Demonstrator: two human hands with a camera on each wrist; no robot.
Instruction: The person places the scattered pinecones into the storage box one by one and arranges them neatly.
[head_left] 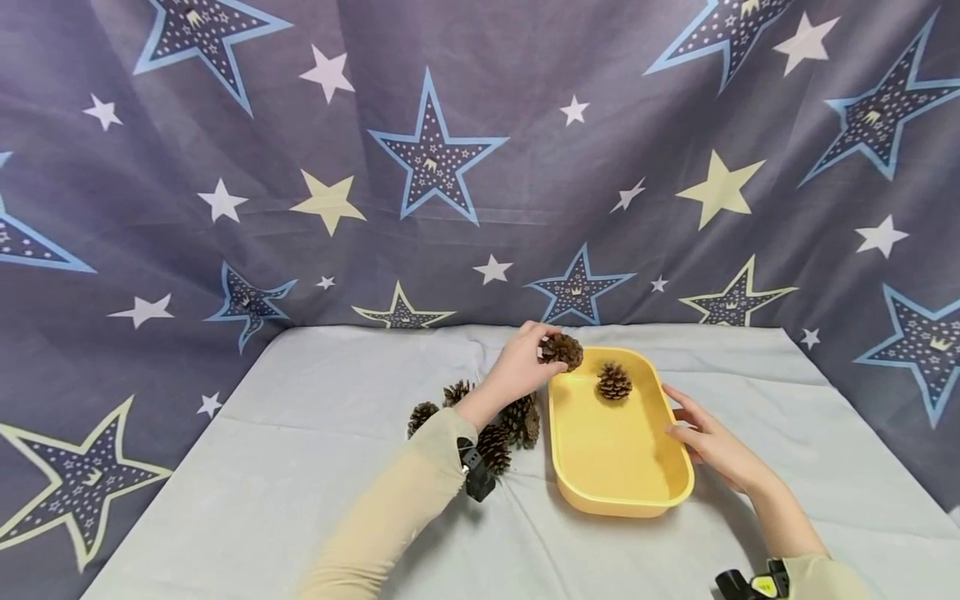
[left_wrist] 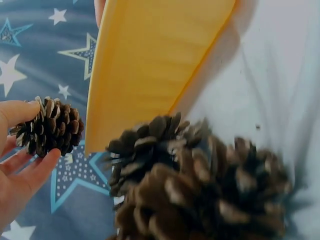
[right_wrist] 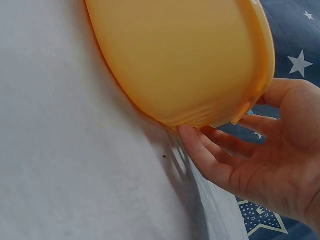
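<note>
"What is held by the left hand [head_left: 521, 362]?"
"One pine cone [head_left: 566, 352] is pinched there between thumb and fingers, at the far left corner of the yellow tray [head_left: 615, 454]."
"And the right hand [head_left: 708, 442]?"
"The tray's right side is touched by its spread fingers. A second cone [head_left: 614, 382] is contained inside; several other cones [head_left: 520, 417] are gathered to the left."

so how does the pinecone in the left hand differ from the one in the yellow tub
The held pinecone is gripped by the left hand; the tub pinecone is untouched. The held pinecone is raised at one corner of the yellow tub; the tub pinecone rests inside. Both are brown and scaly.
</note>
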